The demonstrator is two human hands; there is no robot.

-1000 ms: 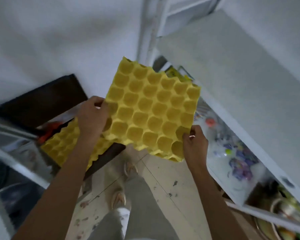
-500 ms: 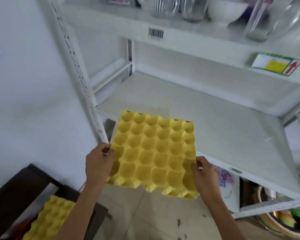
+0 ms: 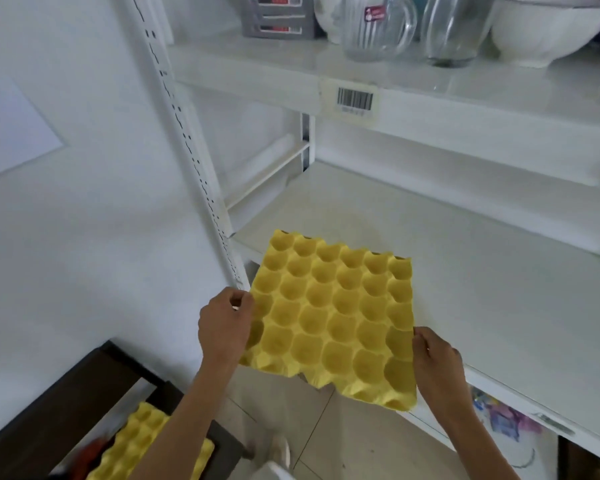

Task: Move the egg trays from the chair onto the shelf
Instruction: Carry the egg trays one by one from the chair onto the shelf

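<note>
Egg tray (image 3: 333, 317) gripped by left hand (image 3: 224, 329) and right hand (image 3: 437, 367); far edge over shelf (image 3: 482, 271).

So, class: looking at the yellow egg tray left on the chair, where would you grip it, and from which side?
Take the egg tray on the chair by two opposite side edges, one hand per side, coming in from left and right. It is wide, flat and thin, as the carried tray shows, held that way by the left hand and right hand.

Yellow dimpled egg tray (image 3: 333, 317), white shelf (image 3: 482, 271), black-and-white barcode label (image 3: 354, 98), dark chair (image 3: 66, 393).
</note>
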